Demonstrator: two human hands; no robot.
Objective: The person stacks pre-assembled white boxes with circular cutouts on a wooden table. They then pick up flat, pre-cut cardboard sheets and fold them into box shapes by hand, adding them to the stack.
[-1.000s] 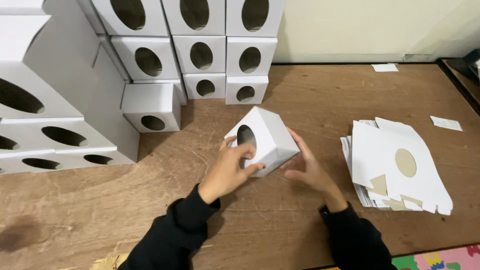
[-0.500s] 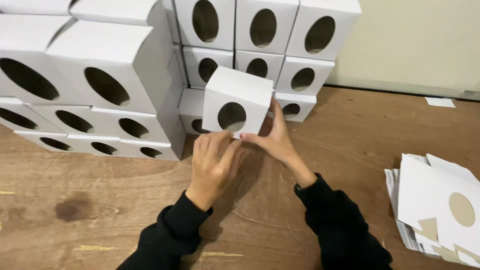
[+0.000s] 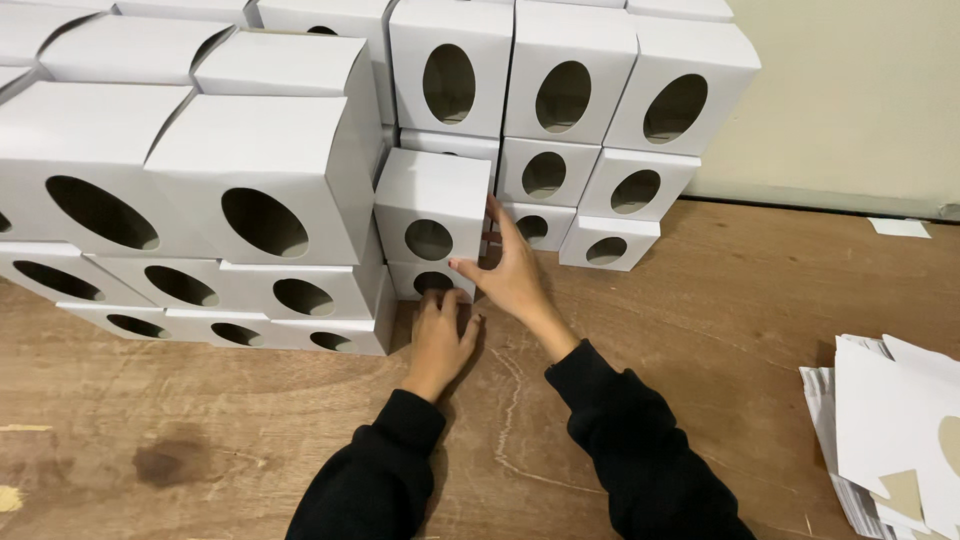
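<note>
Head view: a white box point(image 3: 432, 205) with an oval window sits on top of a lower box point(image 3: 430, 280), wedged between the big stack point(image 3: 250, 200) on its left and the rear stack point(image 3: 570, 130) on its right. Right hand point(image 3: 508, 268) is open, fingers spread, flat against the box's right side, thumb at its lower front corner. Left hand point(image 3: 440, 335) rests loosely curled on the table point(image 3: 700, 330), fingertips touching the lower box. Bare wood lies open toward the flat blanks point(image 3: 890, 420) far right.

Two long black knit sleeves point(image 3: 640, 440)
</note>
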